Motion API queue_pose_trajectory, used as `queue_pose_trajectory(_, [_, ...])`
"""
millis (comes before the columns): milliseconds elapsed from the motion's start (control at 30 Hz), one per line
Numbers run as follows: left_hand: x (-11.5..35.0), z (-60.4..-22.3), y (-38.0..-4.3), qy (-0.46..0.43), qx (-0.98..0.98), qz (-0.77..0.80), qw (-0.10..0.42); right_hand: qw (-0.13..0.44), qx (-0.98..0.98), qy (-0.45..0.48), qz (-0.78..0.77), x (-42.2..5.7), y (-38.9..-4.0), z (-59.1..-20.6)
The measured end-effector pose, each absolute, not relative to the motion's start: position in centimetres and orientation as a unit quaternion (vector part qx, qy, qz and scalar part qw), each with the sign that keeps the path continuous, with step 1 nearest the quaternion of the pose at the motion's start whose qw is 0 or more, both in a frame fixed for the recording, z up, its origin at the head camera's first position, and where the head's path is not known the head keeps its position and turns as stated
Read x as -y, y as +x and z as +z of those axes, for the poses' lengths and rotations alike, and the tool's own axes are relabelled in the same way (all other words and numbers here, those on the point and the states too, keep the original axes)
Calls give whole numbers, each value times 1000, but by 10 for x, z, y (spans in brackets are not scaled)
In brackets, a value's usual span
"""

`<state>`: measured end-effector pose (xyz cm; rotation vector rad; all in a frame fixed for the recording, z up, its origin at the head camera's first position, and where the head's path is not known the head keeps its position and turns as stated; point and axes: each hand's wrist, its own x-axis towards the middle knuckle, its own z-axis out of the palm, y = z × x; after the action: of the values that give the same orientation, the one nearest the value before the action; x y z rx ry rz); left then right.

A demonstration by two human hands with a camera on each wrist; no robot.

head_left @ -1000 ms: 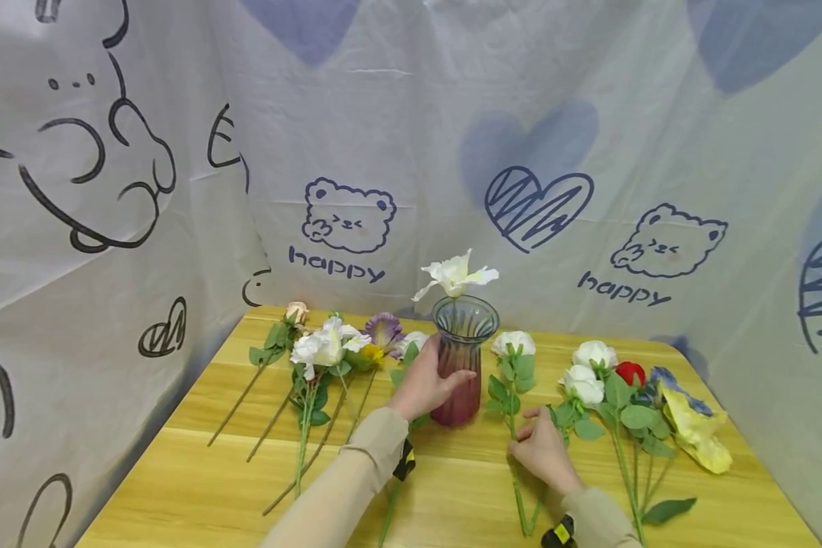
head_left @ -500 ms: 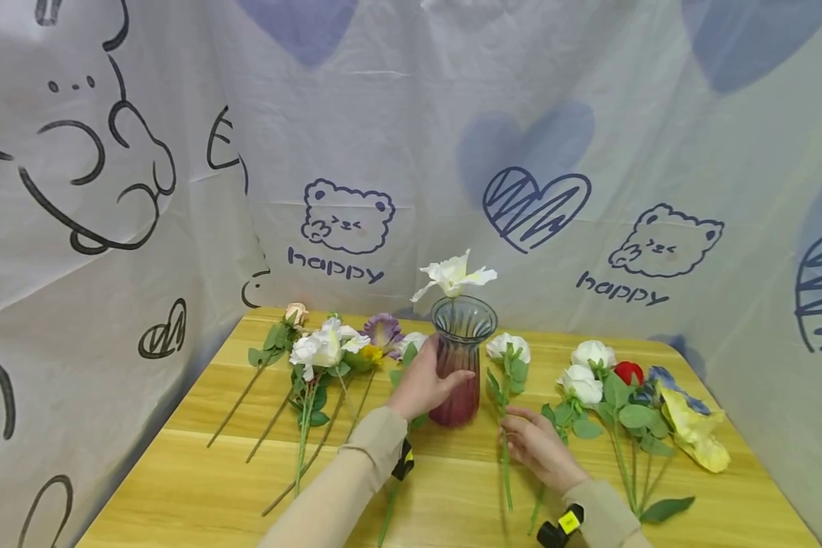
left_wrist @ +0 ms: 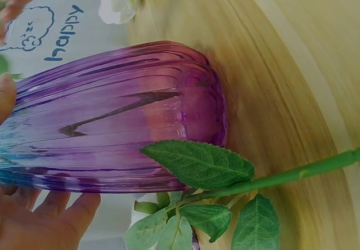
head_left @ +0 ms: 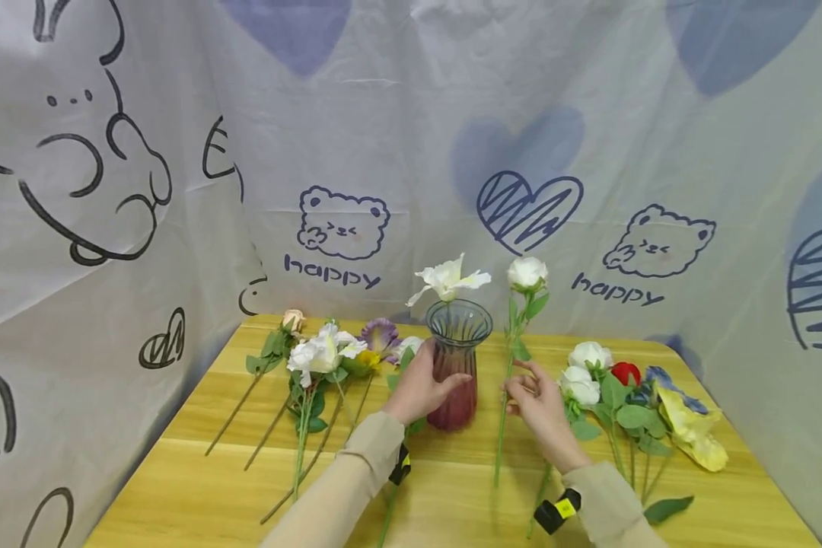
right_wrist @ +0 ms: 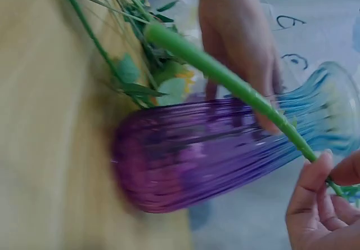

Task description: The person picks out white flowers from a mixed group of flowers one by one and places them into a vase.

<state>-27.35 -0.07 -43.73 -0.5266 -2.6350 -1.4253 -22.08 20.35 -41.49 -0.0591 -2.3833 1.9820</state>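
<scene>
A ribbed glass vase (head_left: 455, 380), blue at the flared rim and purple-pink below, stands upright on the table. My left hand (head_left: 421, 387) grips its side, thumb across the front and fingers round the back. One white lily-like flower (head_left: 450, 279) rises from the vase mouth. To the right of the vase, my right hand (head_left: 538, 402) pinches the green stem of a white rose (head_left: 527, 272) between thumb and fingers. That rose is upright, its bloom above the rim's height and its stem end hanging low. In the right wrist view the stem (right_wrist: 225, 78) crosses in front of the vase.
Several flowers lie on the wooden table (head_left: 199, 487) at left, among them a white lily (head_left: 325, 350) and a purple iris (head_left: 380, 336). White roses (head_left: 581, 384), a red rose (head_left: 626, 374) and a yellow flower (head_left: 692, 430) lie at right. A printed curtain (head_left: 418, 152) hangs behind.
My right hand has picked the white rose up off the table and tilted it upright, bringing it higher beside the vase. The left hand keeps holding the vase in place.
</scene>
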Motion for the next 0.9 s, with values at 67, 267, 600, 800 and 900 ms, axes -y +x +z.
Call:
queue_pose_trajectory(67, [1,-439,-274,-173,864,-470,53,53,771,-3,635,-201,-223,-406])
queue_pose_trajectory(267, [1,-442,-273,-172,861,-476,52,161,734,41,659,-191,-229,-385])
queue_pose_trajectory(600, [0,-441,-273,-174,861,-475,46,335,582,193,715,-183,-241,-355])
queue_pose_trajectory(800, [1,-440,-275,-178,861,-474,53,387,505,226,738,-180,-249,-338])
queue_pose_trajectory(900, [1,-440,-275,-178,862,-472,49,405,477,224,747,-178,-251,-333])
